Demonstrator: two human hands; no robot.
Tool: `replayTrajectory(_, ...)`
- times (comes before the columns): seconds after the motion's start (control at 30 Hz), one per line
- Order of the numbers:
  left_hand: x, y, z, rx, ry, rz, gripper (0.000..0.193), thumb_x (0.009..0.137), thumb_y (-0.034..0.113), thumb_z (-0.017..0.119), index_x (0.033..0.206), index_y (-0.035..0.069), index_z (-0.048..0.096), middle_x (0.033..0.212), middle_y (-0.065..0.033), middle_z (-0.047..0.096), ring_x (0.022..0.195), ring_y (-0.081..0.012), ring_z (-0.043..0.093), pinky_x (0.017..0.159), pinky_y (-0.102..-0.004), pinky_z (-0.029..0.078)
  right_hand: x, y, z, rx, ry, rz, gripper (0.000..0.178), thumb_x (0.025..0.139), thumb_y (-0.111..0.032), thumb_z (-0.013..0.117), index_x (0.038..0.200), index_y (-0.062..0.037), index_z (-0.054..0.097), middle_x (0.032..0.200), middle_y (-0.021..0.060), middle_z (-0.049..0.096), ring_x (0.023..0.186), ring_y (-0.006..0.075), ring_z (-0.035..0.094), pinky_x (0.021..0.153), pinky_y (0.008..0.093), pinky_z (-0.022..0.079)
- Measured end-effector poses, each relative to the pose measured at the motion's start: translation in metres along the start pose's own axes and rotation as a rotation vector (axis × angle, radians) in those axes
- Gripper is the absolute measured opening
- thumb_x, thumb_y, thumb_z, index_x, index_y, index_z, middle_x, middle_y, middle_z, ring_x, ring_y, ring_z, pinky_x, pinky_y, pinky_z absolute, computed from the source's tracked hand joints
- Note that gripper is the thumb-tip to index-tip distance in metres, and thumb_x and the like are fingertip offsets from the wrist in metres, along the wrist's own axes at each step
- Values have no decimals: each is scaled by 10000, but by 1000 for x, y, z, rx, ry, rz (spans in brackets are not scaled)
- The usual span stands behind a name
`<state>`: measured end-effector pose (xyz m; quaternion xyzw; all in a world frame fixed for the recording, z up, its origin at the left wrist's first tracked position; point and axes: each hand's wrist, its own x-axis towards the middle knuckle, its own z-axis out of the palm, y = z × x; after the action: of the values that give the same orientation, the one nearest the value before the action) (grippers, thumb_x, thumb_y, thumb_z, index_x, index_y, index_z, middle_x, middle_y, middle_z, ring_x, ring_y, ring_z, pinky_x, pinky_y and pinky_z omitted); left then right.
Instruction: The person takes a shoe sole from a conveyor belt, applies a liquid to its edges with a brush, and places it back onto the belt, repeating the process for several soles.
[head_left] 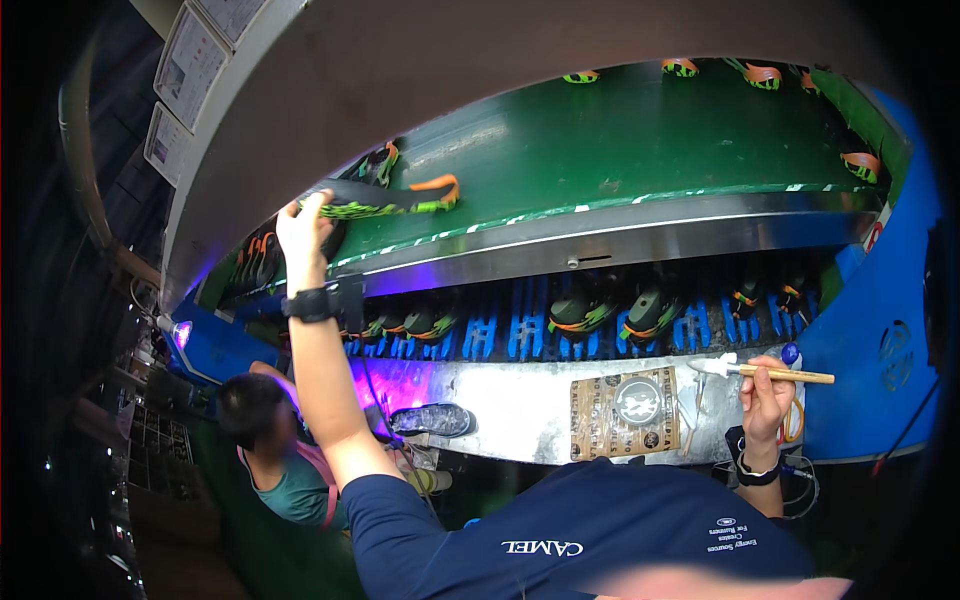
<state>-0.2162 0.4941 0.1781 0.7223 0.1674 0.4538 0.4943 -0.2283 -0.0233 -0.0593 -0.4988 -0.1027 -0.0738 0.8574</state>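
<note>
Presently the step in hand appears to be the setting down — or the picking up, the frame cannot settle which — of a black shoe sole with green-patterned edge and orange heel loop (385,200) at the near left edge of the green conveyor belt (620,140). The left hand (305,235) is raised to that edge, its fingers curled over the toe end of the sole, gripping it. The right hand (768,392) is low at the right end of the bare metal bench (520,400), fingers closed about a wooden-handled brush with white, paste-laden bristles (765,371), held level and apart from any sole.

Judgement: the next move calls for a clean handling of the sole at the belt edge, clear of the grey hood (330,90) close above.

Materials: the belt is matt, smooth, scuffed pale in places; a polished steel rail (620,245) bounds its near edge. Below, blue ribbed racks (520,325) carry further dark soles. A brown printed card (625,412) lies on the bench. Another person (270,440) works at lower left.
</note>
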Motion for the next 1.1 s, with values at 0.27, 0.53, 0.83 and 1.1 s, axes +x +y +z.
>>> replayTrajectory(0.27,-50,-29,39,-183,-357,287,513,615,51,699,1056,27,438,979,-56,497,905,-150,466,841,-292,361,-8,2,10,18,-16,-8,161,803,-110,505,889,26,512,565,56,478,383,46,349,347,148,267)
replayTrajectory(0.53,-64,-56,46,-48,-340,345,368,629,74,693,950,3,527,909,-60,538,813,-158,503,771,-292,395,-21,58,0,-339,-95,257,68,780,-61,528,792,5,536,606,2,483,480,42,414,425,169,319)
replayTrajectory(0.83,-215,-108,-31,-465,-394,-237,882,635,639,517,1174,-34,332,1137,-104,426,1012,-221,433,847,-355,376,-34,146,-6,-783,-358,209,125,749,-104,571,782,17,563,579,52,528,483,71,450,439,222,353)
replayTrajectory(1.1,-293,-125,-9,-959,-444,-683,771,679,549,536,1215,33,336,1117,-197,460,943,-294,508,771,-387,456,-35,152,-6,-787,-358,254,149,756,-130,550,768,18,562,533,65,503,455,107,451,436,251,354)
